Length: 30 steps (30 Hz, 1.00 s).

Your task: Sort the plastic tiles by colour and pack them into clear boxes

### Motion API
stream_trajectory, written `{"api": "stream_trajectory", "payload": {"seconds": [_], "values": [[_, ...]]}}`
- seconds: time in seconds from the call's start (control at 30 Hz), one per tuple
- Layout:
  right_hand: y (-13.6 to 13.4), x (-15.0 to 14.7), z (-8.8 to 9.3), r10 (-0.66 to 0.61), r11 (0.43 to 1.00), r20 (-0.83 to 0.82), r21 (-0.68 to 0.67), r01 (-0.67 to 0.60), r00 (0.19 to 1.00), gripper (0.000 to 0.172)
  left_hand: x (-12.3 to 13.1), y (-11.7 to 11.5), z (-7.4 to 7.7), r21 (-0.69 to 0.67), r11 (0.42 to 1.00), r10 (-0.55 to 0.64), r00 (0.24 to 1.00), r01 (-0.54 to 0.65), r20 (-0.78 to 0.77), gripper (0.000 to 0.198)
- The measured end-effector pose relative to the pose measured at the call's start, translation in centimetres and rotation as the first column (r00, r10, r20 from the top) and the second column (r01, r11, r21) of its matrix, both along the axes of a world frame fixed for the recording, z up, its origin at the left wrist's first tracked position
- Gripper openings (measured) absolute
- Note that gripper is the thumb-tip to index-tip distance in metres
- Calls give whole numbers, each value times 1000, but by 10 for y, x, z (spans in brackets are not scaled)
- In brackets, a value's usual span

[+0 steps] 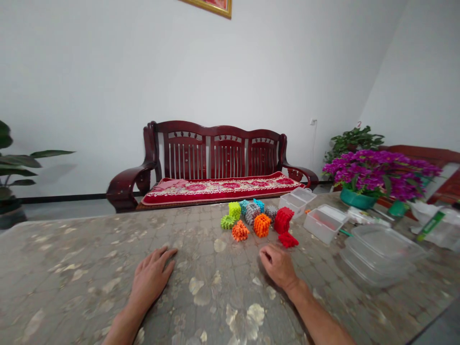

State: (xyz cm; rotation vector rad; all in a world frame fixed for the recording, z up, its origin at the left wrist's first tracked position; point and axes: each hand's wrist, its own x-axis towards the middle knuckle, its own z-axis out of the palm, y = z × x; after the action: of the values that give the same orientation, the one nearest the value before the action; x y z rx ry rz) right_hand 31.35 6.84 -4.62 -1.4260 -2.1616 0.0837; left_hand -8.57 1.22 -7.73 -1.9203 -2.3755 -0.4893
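Note:
My left hand (153, 270) lies palm down on the patterned tablecloth (201, 292), its fingers stretched out and holding nothing. To the right, my right hand (278, 266) rests on the cloth in a loose fist, with nothing showing in it. Just beyond that fist is a flat red toy piece (288, 239), and behind it a red toothed block (283, 220). An orange cube (262, 225) and a smaller orange piece (240, 231) sit to their left. Farther back are lime green pieces (235, 210), grey pieces (252, 213) and blue pieces (258, 205).
Open clear plastic boxes (325, 230) stand right of the blocks, beside stacked clear containers (384, 254). Purple flowers in a green pot (357, 197) are at the far right. A dark red wooden bench (223, 129) stands beyond the table.

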Motion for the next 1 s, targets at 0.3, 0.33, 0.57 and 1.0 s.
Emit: {"api": "stream_trajectory", "payload": {"seconds": [0.3, 0.33, 0.57, 1.0], "values": [[0, -21, -3, 12, 994, 120, -113, 2, 993, 20, 18, -4, 7, -22, 999, 21, 993, -24, -112, 45], [0, -21, -3, 14, 994, 125, -113, 0, 992, 20, 20, -4, 7, -27, 999, 24, 990, -28, -137, 46], [0, -25, 0, -19, 992, 153, -119, 37, 988, 22, 30, -4, 9, -91, 994, 32, 974, -53, -226, 53], [1, -23, 4, -12, 991, 159, -129, 32, 987, 20, 49, -16, 15, -173, 976, 88, 963, -135, -254, 56]]}}
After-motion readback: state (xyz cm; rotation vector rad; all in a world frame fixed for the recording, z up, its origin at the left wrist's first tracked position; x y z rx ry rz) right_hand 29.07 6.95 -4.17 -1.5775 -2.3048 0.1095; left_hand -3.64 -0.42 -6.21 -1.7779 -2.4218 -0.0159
